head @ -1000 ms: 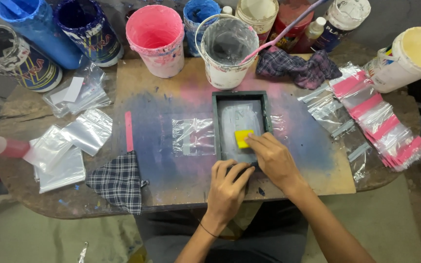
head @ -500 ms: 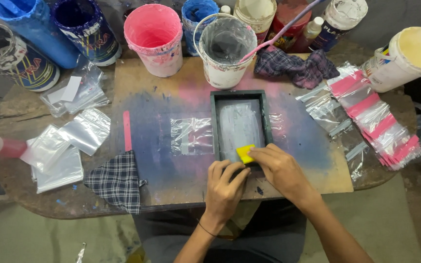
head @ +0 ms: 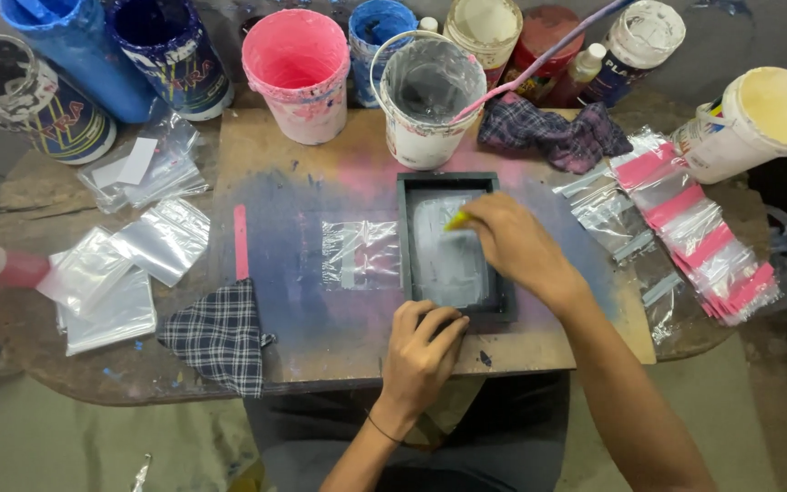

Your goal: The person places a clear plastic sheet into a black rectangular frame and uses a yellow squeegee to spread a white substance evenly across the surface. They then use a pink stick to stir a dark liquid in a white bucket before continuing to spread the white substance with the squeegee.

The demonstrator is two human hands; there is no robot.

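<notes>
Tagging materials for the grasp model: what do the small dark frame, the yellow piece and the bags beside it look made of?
Frame: likely wood, painted matt dark, with a pale mesh-like panel; the left hand presses its near edge.
Yellow piece: looks like plastic or rubber, mostly hidden by the right hand.
Clear bag: thin glossy plastic film, wrinkled and see-through.

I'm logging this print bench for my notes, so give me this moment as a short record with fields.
left hand: left hand presses on the near edge of the dark frame
right hand: right hand holds a yellow squeegee at the far end of the frame's screen
beside frame: clear plastic bag flat on the stained board
left of board: checked cloth, loose clear bags
right side: pink-striped bags
back row: pink bucket, white bucket
</notes>
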